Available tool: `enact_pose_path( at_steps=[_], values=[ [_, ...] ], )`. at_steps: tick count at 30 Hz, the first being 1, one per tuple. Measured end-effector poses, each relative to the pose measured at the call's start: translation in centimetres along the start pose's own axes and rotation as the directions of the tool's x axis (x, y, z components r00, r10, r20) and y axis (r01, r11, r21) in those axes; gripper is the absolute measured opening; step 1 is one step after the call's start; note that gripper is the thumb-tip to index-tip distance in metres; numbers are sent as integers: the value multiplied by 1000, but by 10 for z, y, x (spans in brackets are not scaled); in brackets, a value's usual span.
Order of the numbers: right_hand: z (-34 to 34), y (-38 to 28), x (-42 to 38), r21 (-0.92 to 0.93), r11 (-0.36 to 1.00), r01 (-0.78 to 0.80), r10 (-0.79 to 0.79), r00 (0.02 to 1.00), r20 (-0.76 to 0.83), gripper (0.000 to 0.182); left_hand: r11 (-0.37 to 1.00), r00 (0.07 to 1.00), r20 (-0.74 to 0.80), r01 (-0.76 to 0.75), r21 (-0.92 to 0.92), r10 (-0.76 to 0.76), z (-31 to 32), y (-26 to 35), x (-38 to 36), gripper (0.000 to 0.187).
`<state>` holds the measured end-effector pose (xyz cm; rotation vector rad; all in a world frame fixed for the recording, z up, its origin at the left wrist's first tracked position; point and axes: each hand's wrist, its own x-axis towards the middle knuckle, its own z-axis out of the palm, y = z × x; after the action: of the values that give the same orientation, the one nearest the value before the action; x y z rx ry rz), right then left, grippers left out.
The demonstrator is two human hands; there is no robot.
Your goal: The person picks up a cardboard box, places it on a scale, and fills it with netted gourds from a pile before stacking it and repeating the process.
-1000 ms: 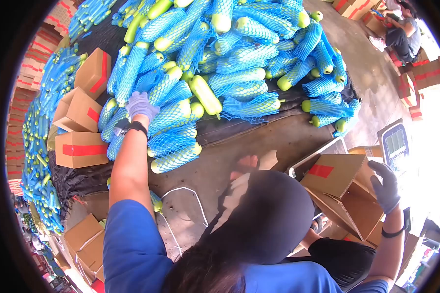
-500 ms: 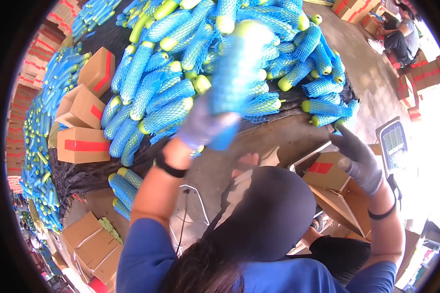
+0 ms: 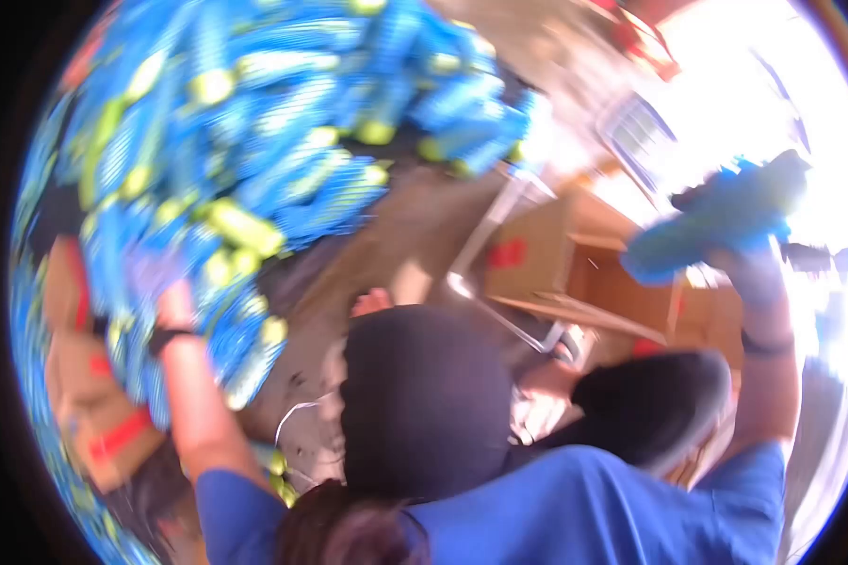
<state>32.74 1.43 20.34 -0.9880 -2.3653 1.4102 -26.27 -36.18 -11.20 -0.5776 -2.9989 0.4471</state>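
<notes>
My right hand, gloved, is raised at the right and gripped around a long gourd in a blue net sleeve. The gourd is held tilted, above and beside an open cardboard box. At the left, my left hand, also gloved, reaches onto the large pile of green gourds in blue net sleeves. Motion blur smears its fingers, so their grip cannot be made out. A few gourds near it, such as a bright green one, show little or no netting.
A scale display stands behind the open box, with a metal frame at the box's left. Cardboard boxes with red tape sit at the lower left, beside the pile. Bright light washes out the right side.
The view has swung to the right. The netted gourd that was in my left hand is now in my right hand, out at the right. My left hand has moved left onto the pile.
</notes>
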Motion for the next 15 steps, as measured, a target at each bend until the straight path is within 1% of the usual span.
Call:
enact_pose_path(
  at_steps=[1, 2, 3, 4, 5, 6, 7, 9, 10, 11, 12, 13, 14, 15],
  values=[
    [-8, 17, -8, -105, 989, -102, 103, 995, 0, 74, 973, 958, -252, 81, -215, -135, 40, -33, 10, 69],
    [-18, 41, -12, -275, 944, -184, 193, 981, 9, 66, 961, 935, -259, 193, -196, -241, 112, -78, 46, 87],
    [-21, 63, -15, -431, 871, -236, 274, 961, 28, 57, 956, 923, -329, 110, -273, -200, 168, -116, 74, 95],
    [-6, 74, -16, -442, 844, -303, 354, 935, 35, 56, 939, 946, -46, 312, -145, -322, 115, -89, 53, 93],
    [12, 76, -8, -454, 818, -352, 420, 906, 56, 55, 939, 952, -8, 302, -164, -307, 127, -98, 60, 93],
    [24, 81, -4, -595, 718, -361, 471, 881, 33, 54, 927, 947, -59, 297, -229, -317, 131, -98, 61, 93],
    [38, 80, 3, -721, 594, -356, 523, 853, 10, 53, 930, 950, -65, 283, -234, -305, 123, -92, 65, 93],
    [60, 106, 21, -832, 457, -314, 591, 806, 20, 56, 874, 896, 120, 444, -199, -428, 105, -87, 64, 92],
    [69, 124, 34, -869, 395, -297, 675, 736, 56, 60, 897, 922, 38, 384, -218, -385, 118, -95, 69, 86],
    [78, 141, 45, -903, 337, -267, 752, 653, 87, 64, 898, 922, 36, 384, -214, -385, 123, -98, 64, 86],
    [92, 152, 56, -932, 277, -233, 773, 630, 72, 67, 893, 924, -30, 359, -271, -381, 124, -101, 59, 83],
    [103, 161, 62, -932, 281, -229, 771, 632, 78, 67, 885, 920, -97, 331, -327, -380, 125, -102, 56, 80],
    [114, 164, 66, -931, 319, -177, 719, 685, 116, 64, 924, 894, -284, 272, -270, -346, 117, -99, 41, 79],
    [121, 169, 70, -928, 354, -119, 660, 734, 158, 60, 922, 891, -283, 283, -266, -355, 121, -106, 39, 79]
  ],
)
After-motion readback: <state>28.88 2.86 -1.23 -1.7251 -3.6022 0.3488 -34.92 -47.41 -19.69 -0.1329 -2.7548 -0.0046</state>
